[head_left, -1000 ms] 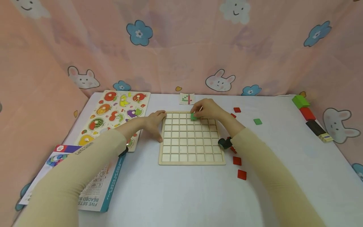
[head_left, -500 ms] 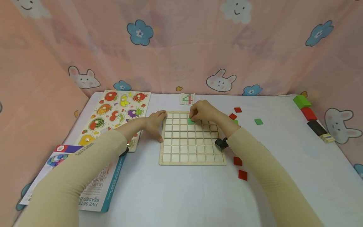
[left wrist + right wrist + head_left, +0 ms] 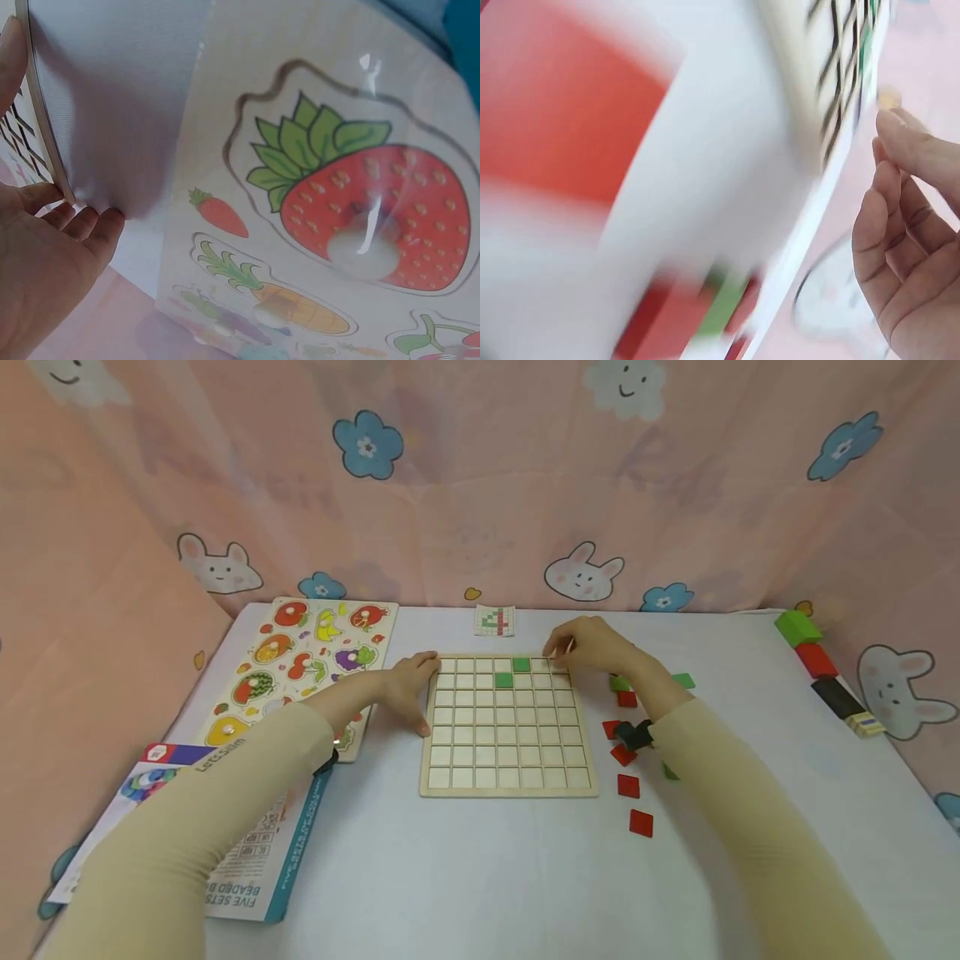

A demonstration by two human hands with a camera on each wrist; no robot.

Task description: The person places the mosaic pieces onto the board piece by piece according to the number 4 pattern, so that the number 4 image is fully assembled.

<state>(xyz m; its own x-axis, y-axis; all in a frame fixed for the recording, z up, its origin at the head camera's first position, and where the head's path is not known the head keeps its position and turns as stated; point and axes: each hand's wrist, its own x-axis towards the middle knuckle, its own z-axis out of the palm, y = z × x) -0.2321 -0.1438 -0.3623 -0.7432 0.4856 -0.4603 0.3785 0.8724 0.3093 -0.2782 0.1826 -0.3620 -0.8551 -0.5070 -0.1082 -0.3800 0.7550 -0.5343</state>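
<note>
A wooden grid board (image 3: 498, 792) lies on the white table. Two green square tiles sit diagonally in its upper rows, a lower green tile (image 3: 503, 680) and an upper green tile (image 3: 521, 665). My left hand (image 3: 405, 689) rests against the board's left edge, fingers at the far corner and thumb lower down. In the left wrist view its fingertips touch the board's rim (image 3: 49, 135). Over the board's far right corner hovers my right hand (image 3: 588, 647), fingers loosely bent, with nothing visible between them. Red tiles (image 3: 628, 786) lie right of the board, partly under the right wrist.
A small pattern card (image 3: 495, 621) lies beyond the board. Left are a fruit puzzle board (image 3: 307, 643) and a box (image 3: 247, 868). Loose green tiles (image 3: 683, 680) lie to the right, and coloured blocks (image 3: 813, 661) line the table's right side.
My right hand pressed a green tile into the second row, then let go and moved right. Both green tiles are now uncovered. The left hand stays put.
</note>
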